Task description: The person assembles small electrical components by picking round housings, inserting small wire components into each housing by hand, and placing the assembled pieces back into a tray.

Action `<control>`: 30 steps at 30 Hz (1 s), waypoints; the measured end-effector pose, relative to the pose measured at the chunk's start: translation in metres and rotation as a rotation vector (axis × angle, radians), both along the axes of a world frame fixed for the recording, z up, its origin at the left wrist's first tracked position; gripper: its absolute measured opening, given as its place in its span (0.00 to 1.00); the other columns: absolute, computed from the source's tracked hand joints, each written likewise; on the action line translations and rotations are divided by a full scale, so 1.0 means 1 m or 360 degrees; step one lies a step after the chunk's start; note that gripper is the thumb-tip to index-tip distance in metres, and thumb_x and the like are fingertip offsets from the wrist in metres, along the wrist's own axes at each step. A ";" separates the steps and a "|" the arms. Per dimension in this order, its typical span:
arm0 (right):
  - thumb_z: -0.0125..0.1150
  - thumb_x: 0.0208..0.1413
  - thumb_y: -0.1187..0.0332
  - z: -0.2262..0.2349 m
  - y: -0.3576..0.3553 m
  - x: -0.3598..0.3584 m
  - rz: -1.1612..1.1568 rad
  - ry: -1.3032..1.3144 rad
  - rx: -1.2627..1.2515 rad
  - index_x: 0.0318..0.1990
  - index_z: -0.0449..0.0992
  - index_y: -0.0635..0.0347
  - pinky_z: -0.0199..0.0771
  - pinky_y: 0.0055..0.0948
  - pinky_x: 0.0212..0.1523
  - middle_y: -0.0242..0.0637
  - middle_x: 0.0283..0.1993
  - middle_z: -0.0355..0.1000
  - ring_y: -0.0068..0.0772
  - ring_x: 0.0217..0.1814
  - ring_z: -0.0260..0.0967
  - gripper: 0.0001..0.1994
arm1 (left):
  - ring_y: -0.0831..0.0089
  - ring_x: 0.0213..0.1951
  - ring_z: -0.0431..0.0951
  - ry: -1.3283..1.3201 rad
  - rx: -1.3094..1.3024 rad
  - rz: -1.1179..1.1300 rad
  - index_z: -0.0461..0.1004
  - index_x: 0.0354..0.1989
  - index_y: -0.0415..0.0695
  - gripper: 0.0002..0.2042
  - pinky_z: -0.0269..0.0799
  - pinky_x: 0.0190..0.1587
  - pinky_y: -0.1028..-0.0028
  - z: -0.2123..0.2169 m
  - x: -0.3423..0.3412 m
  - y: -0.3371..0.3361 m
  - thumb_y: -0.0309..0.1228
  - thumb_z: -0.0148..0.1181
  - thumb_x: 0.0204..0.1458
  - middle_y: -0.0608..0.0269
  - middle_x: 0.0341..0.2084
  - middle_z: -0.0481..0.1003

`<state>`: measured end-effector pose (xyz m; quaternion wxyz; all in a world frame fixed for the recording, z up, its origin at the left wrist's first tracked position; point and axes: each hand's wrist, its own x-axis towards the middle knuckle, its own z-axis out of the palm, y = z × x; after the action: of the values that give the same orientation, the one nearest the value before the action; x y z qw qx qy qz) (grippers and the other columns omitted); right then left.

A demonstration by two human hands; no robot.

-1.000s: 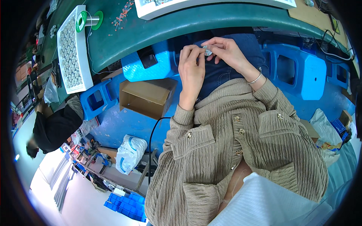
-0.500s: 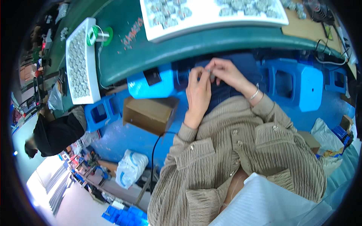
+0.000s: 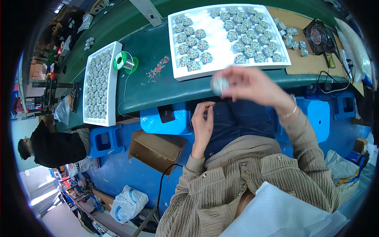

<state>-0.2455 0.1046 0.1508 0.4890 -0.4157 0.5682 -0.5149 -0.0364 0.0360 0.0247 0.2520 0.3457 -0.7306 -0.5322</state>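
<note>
Two trays of parts: one big (image 3: 177, 75), one narrow (image 3: 114, 79). Right hand (image 3: 252, 85) pinches one round part (image 3: 219, 84); left hand (image 3: 202, 124) fingers loosely curled.

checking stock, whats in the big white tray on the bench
The tray holds rows of small round grey parts, with an empty strip in the middle. The right hand, holding one blurred part, covers a little of its near rim.

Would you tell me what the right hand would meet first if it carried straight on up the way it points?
Probably the white tray of round parts on the green bench; depth is unclear.
</note>
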 end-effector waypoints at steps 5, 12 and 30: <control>0.71 0.57 0.65 -0.004 -0.091 -0.072 -0.0421 0.1326 -0.0284 0.52 0.82 0.58 0.80 0.26 0.40 0.40 0.47 0.78 0.30 0.43 0.76 0.16 | 0.75 0.34 0.76 0.0022 0.0060 -0.0084 0.79 0.46 0.39 0.10 0.70 0.37 0.80 0.001 -0.004 0.012 0.18 0.56 0.57 0.63 0.39 0.79; 0.69 0.59 0.62 -0.018 -0.166 -0.114 -0.0256 0.1749 -0.0050 0.52 0.82 0.57 0.80 0.26 0.42 0.42 0.48 0.78 0.35 0.41 0.77 0.16 | 0.75 0.35 0.76 0.0018 0.0164 -0.0139 0.79 0.45 0.39 0.10 0.70 0.37 0.79 -0.007 0.004 0.010 0.18 0.55 0.58 0.63 0.39 0.79; 0.64 0.60 0.53 0.015 -0.156 -0.133 -0.0540 0.2331 0.0635 0.43 0.85 0.60 0.79 0.30 0.37 0.41 0.44 0.79 0.37 0.36 0.78 0.18 | 0.75 0.33 0.75 -0.0068 0.0205 -0.0043 0.78 0.46 0.39 0.10 0.70 0.36 0.78 -0.017 0.005 -0.005 0.20 0.55 0.59 0.63 0.38 0.80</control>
<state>-0.3785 -0.0518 0.1656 -0.0308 -0.4614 0.8843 -0.0648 -0.0311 0.0312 0.0073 0.2064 0.3627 -0.7045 -0.5740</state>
